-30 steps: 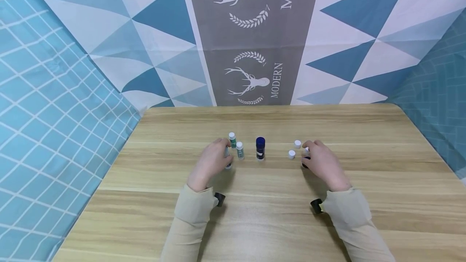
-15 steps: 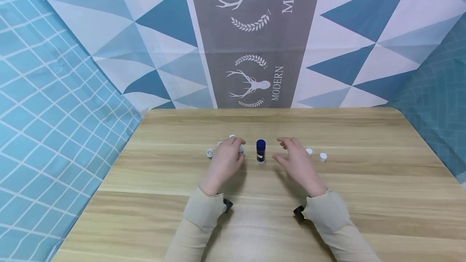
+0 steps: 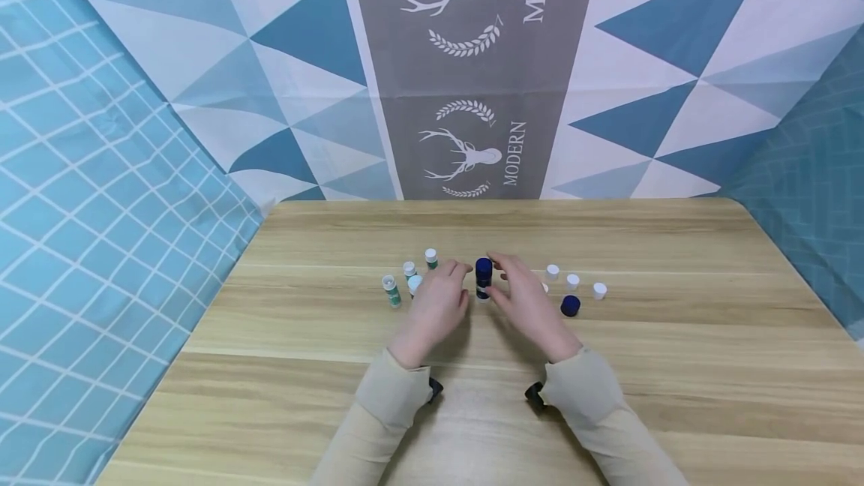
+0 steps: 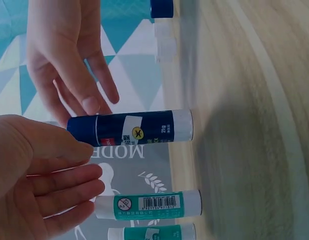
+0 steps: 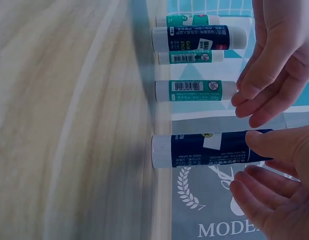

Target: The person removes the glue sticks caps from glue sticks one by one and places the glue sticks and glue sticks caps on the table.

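A dark blue glue stick (image 3: 483,276) stands upright on the table between the hands, its cap on. My left hand (image 3: 440,302) is on its left, fingers apart and thumb close to the cap in the left wrist view. My right hand (image 3: 529,302) comes from the right, with thumb and fingers spread around the cap's level; in the right wrist view the thumb (image 5: 267,145) overlaps the cap end. Left of the left hand stand several green glue sticks (image 3: 391,292) and another navy glue stick (image 5: 194,39) with a pale top. The left hand hides part of this group.
Several small white caps (image 3: 572,281) and a dark blue cap (image 3: 570,306) lie on the wooden table (image 3: 472,426) right of the right hand. Patterned cloth (image 3: 466,96) hangs behind the table's far edge and along the sides.
My left hand has moved right from the green glue sticks toward the blue glue stick. My right hand has left the caps and moved left to the same stick, uncovering the caps.
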A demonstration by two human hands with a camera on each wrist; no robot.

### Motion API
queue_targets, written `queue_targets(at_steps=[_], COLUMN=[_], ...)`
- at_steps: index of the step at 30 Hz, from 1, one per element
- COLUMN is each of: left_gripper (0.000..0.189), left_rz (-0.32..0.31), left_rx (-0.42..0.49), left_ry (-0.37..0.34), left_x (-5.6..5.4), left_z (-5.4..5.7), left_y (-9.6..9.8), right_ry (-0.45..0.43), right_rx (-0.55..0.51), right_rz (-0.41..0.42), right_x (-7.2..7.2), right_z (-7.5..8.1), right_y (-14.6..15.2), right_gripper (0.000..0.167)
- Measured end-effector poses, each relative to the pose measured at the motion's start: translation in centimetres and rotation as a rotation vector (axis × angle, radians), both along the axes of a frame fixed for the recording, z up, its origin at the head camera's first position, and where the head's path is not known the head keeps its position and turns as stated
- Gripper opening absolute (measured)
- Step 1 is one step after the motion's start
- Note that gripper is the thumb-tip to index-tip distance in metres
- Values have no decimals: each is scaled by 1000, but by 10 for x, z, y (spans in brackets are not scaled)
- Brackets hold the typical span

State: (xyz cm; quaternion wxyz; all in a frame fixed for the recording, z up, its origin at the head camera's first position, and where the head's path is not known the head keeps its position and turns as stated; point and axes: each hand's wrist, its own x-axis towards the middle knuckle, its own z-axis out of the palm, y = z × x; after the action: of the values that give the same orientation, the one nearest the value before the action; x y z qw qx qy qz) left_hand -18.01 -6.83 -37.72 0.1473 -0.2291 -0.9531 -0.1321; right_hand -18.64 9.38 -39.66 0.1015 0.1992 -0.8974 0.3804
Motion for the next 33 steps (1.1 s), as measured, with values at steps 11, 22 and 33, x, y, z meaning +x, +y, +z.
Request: queue_targets(at_steps=[11,22,33], left_gripper=[28,28,27], left_rz=[-1,-4,-60], left_rx=[4,17,113], left_ry=[100,68,39], left_x=[0,0,1], left_z=[-5,-6,-4], left_y=[4,7,8], right_ry=[26,30,-83], right_rx=[-15,-98,-212], right_rz=[-28,-61,-75], right_x=[-5,-3,11], right_z=[-2,-2,11], right_y=[-6,-6,-1], right_gripper=[42,32,31])
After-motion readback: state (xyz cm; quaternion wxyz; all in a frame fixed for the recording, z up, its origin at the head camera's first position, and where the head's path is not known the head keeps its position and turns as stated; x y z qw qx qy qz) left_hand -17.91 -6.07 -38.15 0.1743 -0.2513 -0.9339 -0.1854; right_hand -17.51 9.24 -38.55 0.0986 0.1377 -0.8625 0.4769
